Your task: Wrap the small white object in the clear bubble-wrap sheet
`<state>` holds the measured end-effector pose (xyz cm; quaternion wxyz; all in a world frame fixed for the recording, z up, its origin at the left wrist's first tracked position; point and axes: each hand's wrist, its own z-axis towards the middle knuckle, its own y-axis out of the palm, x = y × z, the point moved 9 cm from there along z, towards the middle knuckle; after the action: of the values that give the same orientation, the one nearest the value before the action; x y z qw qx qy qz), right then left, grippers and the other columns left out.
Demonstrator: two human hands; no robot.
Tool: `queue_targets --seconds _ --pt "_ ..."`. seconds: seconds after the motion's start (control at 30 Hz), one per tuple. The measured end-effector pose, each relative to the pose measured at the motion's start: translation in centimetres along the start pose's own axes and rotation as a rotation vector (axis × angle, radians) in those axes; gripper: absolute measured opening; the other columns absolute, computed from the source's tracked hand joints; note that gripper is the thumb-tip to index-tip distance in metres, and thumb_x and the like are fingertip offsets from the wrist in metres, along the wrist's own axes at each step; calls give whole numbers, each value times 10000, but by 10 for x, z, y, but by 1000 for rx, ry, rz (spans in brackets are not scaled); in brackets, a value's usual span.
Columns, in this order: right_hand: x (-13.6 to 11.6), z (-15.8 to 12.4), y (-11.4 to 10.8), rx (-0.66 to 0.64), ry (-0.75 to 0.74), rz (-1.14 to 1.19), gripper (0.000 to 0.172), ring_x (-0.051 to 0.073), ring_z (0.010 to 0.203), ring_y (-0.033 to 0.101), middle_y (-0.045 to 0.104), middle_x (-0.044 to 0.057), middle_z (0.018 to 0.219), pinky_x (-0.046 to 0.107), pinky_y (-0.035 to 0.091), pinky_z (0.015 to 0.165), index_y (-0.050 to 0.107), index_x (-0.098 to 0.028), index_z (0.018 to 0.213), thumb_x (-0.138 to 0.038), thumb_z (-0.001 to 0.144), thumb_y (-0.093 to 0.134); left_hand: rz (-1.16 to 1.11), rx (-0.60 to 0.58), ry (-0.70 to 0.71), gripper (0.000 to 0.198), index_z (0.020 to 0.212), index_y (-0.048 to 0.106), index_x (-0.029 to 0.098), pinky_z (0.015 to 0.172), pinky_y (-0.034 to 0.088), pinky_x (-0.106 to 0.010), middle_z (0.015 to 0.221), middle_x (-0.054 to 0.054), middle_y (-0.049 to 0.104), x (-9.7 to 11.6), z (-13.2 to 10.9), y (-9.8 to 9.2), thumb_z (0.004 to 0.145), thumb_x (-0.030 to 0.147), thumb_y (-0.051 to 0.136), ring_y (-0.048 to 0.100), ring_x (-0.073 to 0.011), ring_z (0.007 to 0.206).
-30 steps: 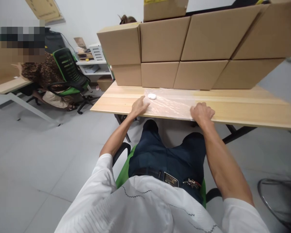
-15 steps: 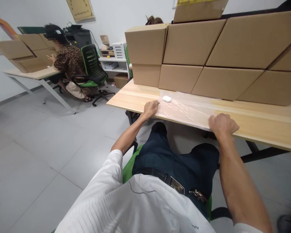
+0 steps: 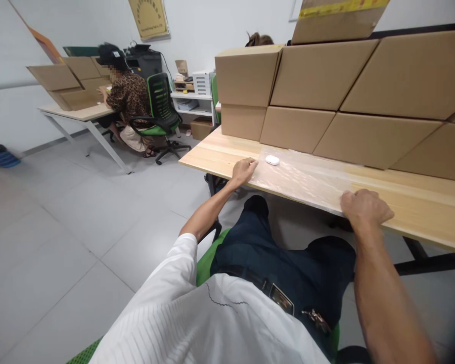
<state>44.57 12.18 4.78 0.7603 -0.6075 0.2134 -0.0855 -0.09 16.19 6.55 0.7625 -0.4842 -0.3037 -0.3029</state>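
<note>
I sit at a light wooden table (image 3: pixel 220 151). A clear plastic sheet (image 3: pixel 303 177) lies on its near part. My left hand (image 3: pixel 243 171) rests on the sheet's left edge with fingers curled, and my right hand (image 3: pixel 365 207) grips the near table edge at the sheet's right corner, fingers curled over. A small white oval object (image 3: pixel 272 160) lies on the sheet just right of my left hand.
Stacked cardboard boxes (image 3: pixel 326 96) line the back of the table. At the left another person (image 3: pixel 127 98) sits in a green chair (image 3: pixel 161 108) at a second table (image 3: pixel 79 114) with folded cartons. A white shelf unit (image 3: pixel 191 98) stands behind. Grey tiled floor lies between.
The view has swung left and up, showing more floor and the other table. Both my hands stay at the sheet's edges; the white object has not moved.
</note>
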Motion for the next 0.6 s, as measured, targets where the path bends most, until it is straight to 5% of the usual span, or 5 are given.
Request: queue_targets --seconds 0.17,0.33,0.6 --pt "5 4 5 22 8 34 706 568 1463 761 751 406 1521 654 572 1061 841 -40 1526 -435 1201 353 -433 224 -130 588 789 750 211 797 545 -298 699 -9 678 -23 0 -26 1191 636 682 690 -195 786" --pt "3 1 3 45 0 42 701 550 1420 792 785 371 1452 637 574 996 880 -156 1507 -439 1201 316 -585 229 -173 821 622 536 249 612 418 -288 540 45 374 -32 1 -21 1154 871 593 451 -136 558" --pt "2 1 4 68 -11 60 686 545 1387 806 804 369 1428 637 594 996 904 -126 1444 -447 1238 334 -620 214 -179 839 585 344 273 580 318 -292 568 48 306 -34 0 -18 1195 791 598 320 -121 567"
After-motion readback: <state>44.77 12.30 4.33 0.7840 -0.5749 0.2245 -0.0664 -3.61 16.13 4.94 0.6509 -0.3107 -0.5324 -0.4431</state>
